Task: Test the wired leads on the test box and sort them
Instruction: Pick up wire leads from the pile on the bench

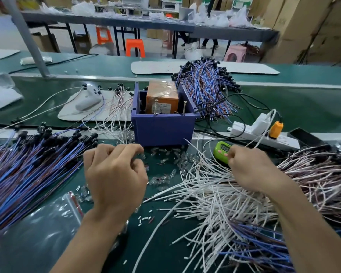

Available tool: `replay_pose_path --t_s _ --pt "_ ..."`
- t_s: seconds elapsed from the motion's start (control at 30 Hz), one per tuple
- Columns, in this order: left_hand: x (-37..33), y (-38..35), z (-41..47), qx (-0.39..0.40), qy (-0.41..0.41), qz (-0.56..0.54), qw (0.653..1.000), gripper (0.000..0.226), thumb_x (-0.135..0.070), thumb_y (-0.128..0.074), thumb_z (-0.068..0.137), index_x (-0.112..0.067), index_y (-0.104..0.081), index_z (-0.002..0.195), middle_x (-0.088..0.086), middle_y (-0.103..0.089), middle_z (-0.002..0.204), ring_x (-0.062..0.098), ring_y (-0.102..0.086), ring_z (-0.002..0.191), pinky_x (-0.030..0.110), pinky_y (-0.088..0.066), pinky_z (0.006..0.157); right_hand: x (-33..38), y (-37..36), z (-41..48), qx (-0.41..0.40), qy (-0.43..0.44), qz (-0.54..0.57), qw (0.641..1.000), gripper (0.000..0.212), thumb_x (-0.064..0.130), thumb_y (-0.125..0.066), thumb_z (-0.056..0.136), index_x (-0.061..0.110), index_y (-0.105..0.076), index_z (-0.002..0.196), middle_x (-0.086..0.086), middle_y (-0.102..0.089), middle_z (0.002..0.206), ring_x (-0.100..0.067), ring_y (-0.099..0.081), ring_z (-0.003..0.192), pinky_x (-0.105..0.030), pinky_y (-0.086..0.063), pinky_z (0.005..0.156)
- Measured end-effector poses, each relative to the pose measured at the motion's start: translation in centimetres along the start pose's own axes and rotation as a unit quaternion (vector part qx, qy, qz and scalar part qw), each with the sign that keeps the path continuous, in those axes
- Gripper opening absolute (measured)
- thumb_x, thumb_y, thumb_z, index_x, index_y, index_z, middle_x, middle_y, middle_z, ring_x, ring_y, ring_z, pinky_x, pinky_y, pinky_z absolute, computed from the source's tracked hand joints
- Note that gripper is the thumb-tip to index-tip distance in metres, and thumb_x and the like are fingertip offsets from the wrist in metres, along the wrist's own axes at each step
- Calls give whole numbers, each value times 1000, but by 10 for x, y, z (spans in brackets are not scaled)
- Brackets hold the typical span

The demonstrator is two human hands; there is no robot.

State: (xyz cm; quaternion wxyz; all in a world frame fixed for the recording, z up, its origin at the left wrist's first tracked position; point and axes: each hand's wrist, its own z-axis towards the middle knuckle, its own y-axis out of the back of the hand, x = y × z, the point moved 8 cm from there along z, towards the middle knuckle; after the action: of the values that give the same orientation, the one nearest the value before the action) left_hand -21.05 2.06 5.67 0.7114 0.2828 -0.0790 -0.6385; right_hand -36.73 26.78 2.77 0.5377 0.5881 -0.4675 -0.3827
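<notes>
While blue and brown wired leads lie heaped at the left of the green tabletop, the left hand curls its fingers over small clear bulbs before the purple plastic test box, hold unclear; the right hand pinches a strand of the white wired leads in its fingers

Bare left hand: your fingers curl inward, knuckles up, back facing you.
Bare right hand: your fingers curl likewise, contents hidden.
Forearms: bare, converging forward.
</notes>
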Motion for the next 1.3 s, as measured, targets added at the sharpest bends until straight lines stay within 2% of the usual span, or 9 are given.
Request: replay_pose_path --t_s 0.17,0.4,0.6,0.77,0.87,1.03,1.1,1.17,1.3 --pt "0 2 1 14 17 -5 1000 23 -6 -64 78 -21 -79 88 -5 -76 75 22 -52 77 38 -32 81 -2 13 3 39 -10 9 999 21 19 -45 101 14 -58 118 -16 -66 118 -35 -59 106 -41 -48 94" --pt "18 21 13 -14 56 4 998 22 -7 -69 78 -21 -80 91 -2 -78 82 25 -55 82 38 -32 81 78 59 -31 -221 76 228 945 19 12 -48 94 27 -58 91 -3 -69 82 -32 -61 82 -41 -50 77" --pt "37 22 35 99 55 70 991 18 -26 -69 84 -17 -77 98 11 -66 131 34 -51 123 47 -33 101 167 41 -33 -140 163 421 881 22 15 -54 94 30 -61 80 13 -72 81 -5 -59 62 -20 -42 52" --pt "105 26 26 166 167 51 971 37 -19 -66 96 -17 -70 132 17 -77 85 39 -60 115 47 -50 97 227 17 -17 -47 198 500 842 21 11 -57 95 29 -67 94 7 -75 76 -1 -47 41 -16 -34 40" --pt "130 23 21 240 118 80 960 79 -3 -70 85 -27 -42 155 11 -60 146 29 -33 150 43 -23 127 254 1 -10 -14 218 476 852 23 10 -60 92 29 -72 94 9 -76 74 -2 -48 40 -14 -36 40" --pt "153 39 26 145 140 91 975 48 -5 -80 80 -15 -73 127 21 -78 90 41 -70 108 52 -41 113 292 -10 -4 27 262 381 886 37 4 -61 91 27 -75 116 17 -71 100 6 -66 74 -10 -52 69" --pt "159 34 26 167 131 113 971 62 -2 -73 80 -17 -63 140 22 -67 134 36 -55 134 43 -21 124 308 -14 -3 34 283 317 905 45 9 -62 91 28 -68 131 6 -66 132 -9 -63 115 -16 -46 98" --pt "164 23 20 216 88 150 961 83 -8 -69 80 -28 -41 156 11 -18 171 28 -10 159 40 1 128 327 -17 0 34 310 251 916 58 11 -62 90 30 -57 144 2 -52 149 -19 -47 137 -23 -31 113" --pt "178 13 7 248 104 159 950 80 -45 -59 97 -29 -19 164 3 -2 173 24 7 160 43 5 129 362 -20 4 28 361 155 919 66 8 -60 88 29 -48 150 -5 -39 160 -24 -29 150 -30 -21 122"
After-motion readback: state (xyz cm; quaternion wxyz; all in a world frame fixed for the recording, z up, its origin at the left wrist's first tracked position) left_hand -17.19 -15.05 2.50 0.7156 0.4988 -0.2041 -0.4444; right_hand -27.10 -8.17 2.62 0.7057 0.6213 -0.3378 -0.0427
